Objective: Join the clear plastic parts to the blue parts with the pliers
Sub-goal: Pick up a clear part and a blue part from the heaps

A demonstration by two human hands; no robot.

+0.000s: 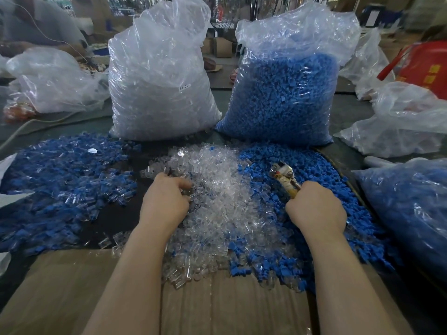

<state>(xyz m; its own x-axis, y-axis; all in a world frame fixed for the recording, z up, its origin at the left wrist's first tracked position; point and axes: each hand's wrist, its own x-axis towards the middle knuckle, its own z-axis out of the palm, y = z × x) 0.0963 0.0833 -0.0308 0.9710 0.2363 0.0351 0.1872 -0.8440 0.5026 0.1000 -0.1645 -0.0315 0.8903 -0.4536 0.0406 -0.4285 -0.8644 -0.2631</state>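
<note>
While your right hand is wrapped tight round the pliers, with their metal head poking up over the blue parts, your left hand is down in the clear parts, fingers curled into the heap. Whether it has one pinched yet, I cannot tell; the fingertips are buried. I also can't see whether the plier jaws stand apart or together.

Outward from your hands, the clear heap sits in the middle, the loose blue heap touches it on your right, and what look like joined pieces spread to your left. Behind stand a clear bag and a blue bag, both full. Cardboard lies under your forearms.

Likely trouble from here:
- Clear on clear is hard to see, so you may lift two parts stuck together, or none.
- The heaps already mix at their shared edge; sweeping your wrist through will mix them more and slow your picking.
- Squeezing hard with the pliers could crack a clear part, or seat it crooked on the blue one.
- Parts near the cardboard edge may slide off toward you.
</note>
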